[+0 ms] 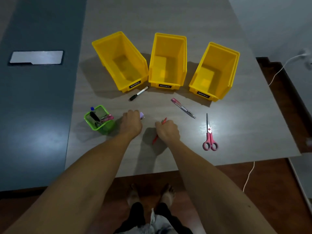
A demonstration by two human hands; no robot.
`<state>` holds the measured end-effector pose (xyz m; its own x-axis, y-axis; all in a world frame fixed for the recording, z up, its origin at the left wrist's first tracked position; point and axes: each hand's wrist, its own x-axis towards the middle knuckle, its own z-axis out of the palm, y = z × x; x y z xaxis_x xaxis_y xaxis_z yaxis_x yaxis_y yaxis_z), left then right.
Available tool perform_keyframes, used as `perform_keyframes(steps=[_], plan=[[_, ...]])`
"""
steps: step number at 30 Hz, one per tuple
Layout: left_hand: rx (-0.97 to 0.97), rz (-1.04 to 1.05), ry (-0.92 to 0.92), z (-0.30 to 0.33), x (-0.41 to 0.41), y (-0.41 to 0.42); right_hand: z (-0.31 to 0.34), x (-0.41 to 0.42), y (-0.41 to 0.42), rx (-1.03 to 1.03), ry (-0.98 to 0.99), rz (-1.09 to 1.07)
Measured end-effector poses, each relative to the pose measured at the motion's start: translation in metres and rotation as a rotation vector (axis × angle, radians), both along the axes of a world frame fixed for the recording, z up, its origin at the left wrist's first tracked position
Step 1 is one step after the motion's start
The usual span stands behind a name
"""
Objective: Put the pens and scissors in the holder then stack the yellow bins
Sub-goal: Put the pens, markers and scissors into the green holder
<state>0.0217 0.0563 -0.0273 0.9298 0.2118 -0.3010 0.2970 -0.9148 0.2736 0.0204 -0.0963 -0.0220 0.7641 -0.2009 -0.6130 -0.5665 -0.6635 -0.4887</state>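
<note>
My left hand (131, 123) grips a purple-capped pen (142, 115) beside the green holder (99, 120), my right hand (167, 130) clutching a red pen (156, 136).

One head-worn wide-angle camera looks steeply down, close over the table (168, 19) before the person.

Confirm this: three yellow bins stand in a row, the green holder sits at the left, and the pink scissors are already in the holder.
Wrong about the pink scissors: the head view shows them lying on the table, right of both hands. The three yellow bins and green holder are as stated.
</note>
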Motion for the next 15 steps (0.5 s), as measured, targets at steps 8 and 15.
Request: perform_keyframes(steps=[8,15], plan=[[-0.209,0.016,-0.267,0.008,0.065,-0.004,0.010,0.068,-0.035,-0.174,-0.352,0.263],[0.098,-0.149,-0.185,-0.007,0.098,0.011,-0.007,0.082,-0.053,-0.457,-0.292,0.589]])
